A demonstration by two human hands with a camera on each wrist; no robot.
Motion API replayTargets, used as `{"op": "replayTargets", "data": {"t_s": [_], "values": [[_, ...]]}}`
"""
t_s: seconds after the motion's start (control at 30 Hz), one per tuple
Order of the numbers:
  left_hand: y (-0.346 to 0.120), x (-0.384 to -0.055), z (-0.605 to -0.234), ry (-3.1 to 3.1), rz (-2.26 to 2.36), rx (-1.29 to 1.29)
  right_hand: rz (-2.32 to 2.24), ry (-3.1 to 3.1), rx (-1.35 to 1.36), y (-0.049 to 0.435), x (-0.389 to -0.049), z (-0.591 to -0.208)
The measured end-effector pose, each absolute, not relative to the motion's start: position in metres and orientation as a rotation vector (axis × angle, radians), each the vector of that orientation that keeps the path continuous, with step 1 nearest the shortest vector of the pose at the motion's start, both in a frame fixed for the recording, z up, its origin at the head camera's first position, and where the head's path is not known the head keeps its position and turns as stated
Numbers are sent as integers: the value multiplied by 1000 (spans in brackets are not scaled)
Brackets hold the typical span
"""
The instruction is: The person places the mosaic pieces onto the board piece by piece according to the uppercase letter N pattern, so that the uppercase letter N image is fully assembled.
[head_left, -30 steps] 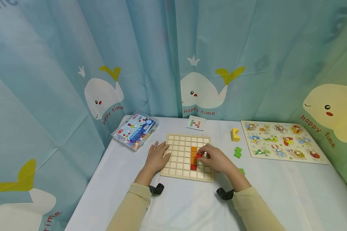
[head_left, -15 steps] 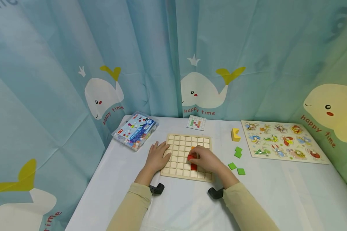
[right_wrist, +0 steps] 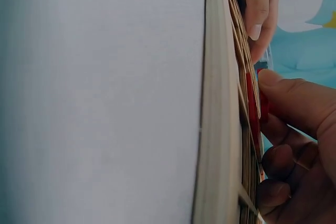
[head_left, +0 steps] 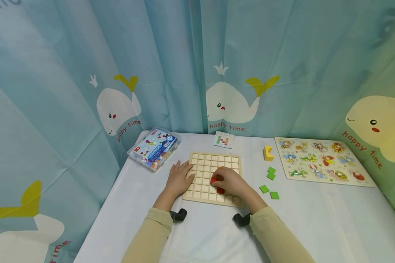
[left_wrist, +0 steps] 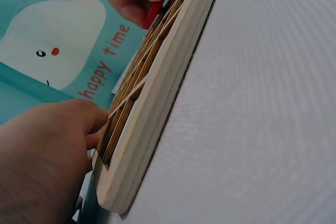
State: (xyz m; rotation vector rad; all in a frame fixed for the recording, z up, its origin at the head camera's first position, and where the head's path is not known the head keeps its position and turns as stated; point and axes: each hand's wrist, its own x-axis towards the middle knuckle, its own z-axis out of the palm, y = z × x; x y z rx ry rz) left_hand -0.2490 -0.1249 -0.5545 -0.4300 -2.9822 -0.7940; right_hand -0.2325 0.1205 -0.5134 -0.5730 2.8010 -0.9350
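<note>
A wooden grid board (head_left: 197, 187) lies on the white table. My left hand (head_left: 179, 179) rests over its left edge with fingers spread. Between thumb and fingers, my right hand (head_left: 232, 181) pinches a red square tile (head_left: 213, 180), low over the cells near the board's middle. The right wrist view shows this red tile (right_wrist: 264, 106) standing partly above the grid under the thumb. Another red tile (head_left: 220, 190) sits in a cell just below the hand. Behind the right fingers only a sliver of an orange tile (head_left: 219, 168) shows; the hand hides the rest of that column.
Several green tiles (head_left: 264, 189) lie right of the board, with a yellow block (head_left: 268, 153) behind them. A small pattern card (head_left: 223, 140) is at the back. An insect puzzle board (head_left: 329, 181) lies far right, a clear plastic box (head_left: 154, 148) back left.
My right hand has moved left across the board with the red tile, from right of the orange column to its left. The left hand has stayed in place.
</note>
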Motion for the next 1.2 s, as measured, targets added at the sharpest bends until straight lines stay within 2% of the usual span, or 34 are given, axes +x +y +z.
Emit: {"op": "replayTargets", "data": {"t_s": [1.2], "values": [[-124, -250, -554, -2970, -778, -428, -853, 2808, -560, 117, -232, -513]]}}
